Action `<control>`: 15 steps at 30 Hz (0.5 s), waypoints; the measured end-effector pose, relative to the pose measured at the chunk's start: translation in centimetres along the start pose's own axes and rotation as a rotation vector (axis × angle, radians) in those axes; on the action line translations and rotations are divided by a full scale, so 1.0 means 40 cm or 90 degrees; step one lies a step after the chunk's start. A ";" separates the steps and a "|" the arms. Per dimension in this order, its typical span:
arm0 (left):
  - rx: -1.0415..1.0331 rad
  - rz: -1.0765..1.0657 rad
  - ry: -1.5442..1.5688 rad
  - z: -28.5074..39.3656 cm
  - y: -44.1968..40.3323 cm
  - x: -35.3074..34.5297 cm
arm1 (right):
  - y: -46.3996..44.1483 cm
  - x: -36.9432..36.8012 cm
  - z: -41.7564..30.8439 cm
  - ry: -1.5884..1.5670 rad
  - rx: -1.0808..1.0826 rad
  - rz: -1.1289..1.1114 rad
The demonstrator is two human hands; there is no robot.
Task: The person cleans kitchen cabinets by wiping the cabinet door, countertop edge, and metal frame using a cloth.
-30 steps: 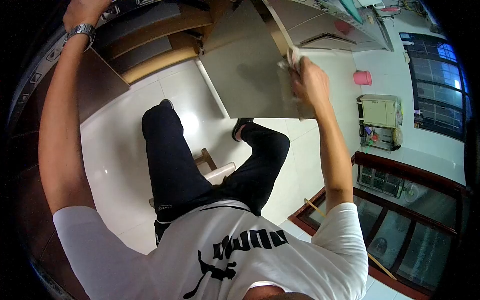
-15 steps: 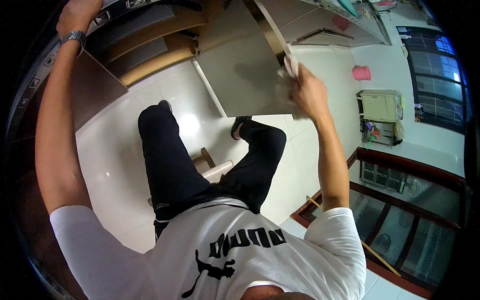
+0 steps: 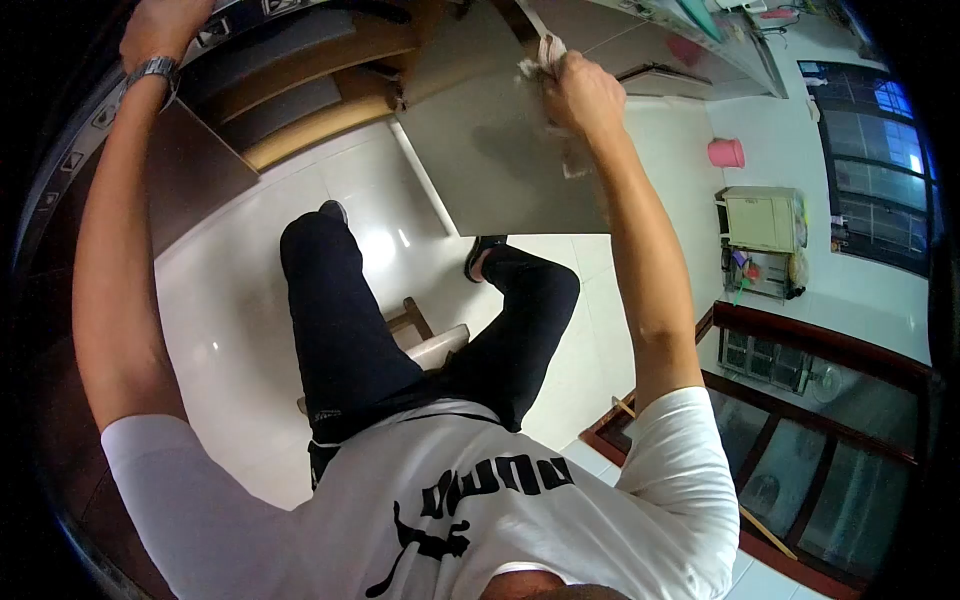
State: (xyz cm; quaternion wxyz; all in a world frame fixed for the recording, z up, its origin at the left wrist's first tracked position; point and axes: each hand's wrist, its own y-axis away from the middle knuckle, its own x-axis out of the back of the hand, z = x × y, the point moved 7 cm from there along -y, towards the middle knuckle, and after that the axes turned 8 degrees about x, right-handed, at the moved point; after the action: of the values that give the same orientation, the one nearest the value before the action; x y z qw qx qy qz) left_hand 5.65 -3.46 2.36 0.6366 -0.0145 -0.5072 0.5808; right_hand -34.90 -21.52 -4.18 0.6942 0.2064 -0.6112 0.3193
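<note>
Floor (image 3: pixel 225 340) lies below the door (image 3: pixel 480 160); the right hand (image 3: pixel 590 95), pinching a cloth (image 3: pixel 548 52), has shifted forward to another stretch; the left hand's (image 3: pixel 162 32) grip is unclear.

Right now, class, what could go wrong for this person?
The open cabinet door could swing as the right hand works the cloth on it, perhaps bumping the shoe close by. The cloth is near the door's edge, so it might slip off and scrape the fingers.
</note>
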 end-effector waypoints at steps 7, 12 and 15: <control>0.001 -0.012 0.039 0.005 -0.006 0.015 | 0.125 0.034 0.020 -0.077 -0.028 -0.033; -0.010 0.009 0.016 0.017 0.000 0.011 | 0.322 0.068 0.051 -0.132 -0.024 -0.030; 0.005 -0.001 -0.007 0.014 0.001 0.002 | 0.325 0.095 0.035 -0.124 -0.017 -0.017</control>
State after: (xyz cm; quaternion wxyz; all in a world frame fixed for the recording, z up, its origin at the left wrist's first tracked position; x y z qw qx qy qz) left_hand 5.22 -3.71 2.65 0.6342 -0.0083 -0.5082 0.5827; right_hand -44.77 -12.49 -1.58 0.6382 0.2353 -0.6775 0.2798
